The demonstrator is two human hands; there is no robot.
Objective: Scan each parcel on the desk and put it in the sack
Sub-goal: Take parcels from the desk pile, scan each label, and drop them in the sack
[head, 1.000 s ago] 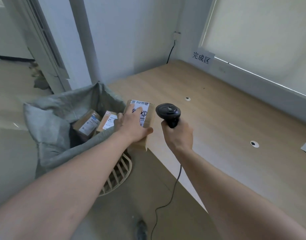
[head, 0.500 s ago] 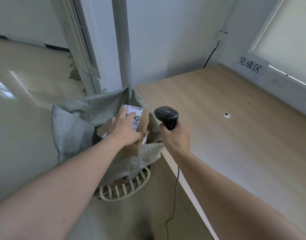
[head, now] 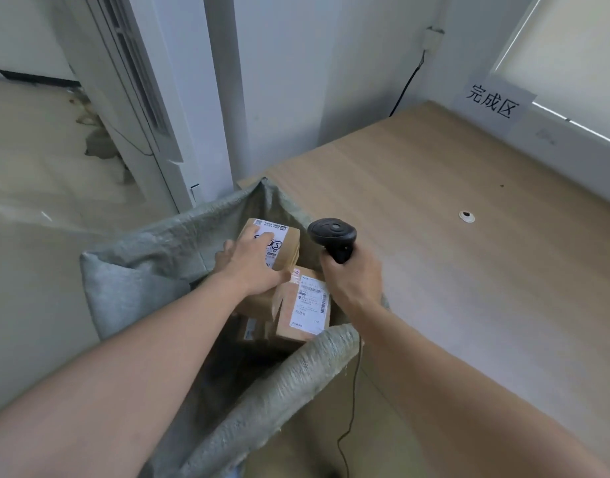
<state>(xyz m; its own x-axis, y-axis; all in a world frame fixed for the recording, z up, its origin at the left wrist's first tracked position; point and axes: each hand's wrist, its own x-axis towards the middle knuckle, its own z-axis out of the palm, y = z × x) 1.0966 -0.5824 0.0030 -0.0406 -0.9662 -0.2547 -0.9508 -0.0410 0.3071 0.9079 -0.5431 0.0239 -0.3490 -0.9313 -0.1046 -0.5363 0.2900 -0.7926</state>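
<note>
You are in a parcel sorting room, a bare back-office corner and not a home. The desk [head: 434, 208] in front of you is a plain wood-grain top pushed into the corner of white walls, and a paper sign [head: 493, 101] with printed Chinese characters is stuck to the wall along its far edge. A grey woven sack [head: 151, 257] stands open at the desk's left edge with labelled cardboard parcels [head: 303, 308] inside. Your right hand [head: 351, 281] grips a corded barcode scanner [head: 332, 236]. A cable [head: 408, 84] runs down the wall from a small box, and the floor [head: 38, 174] is glossy and pale.
</note>
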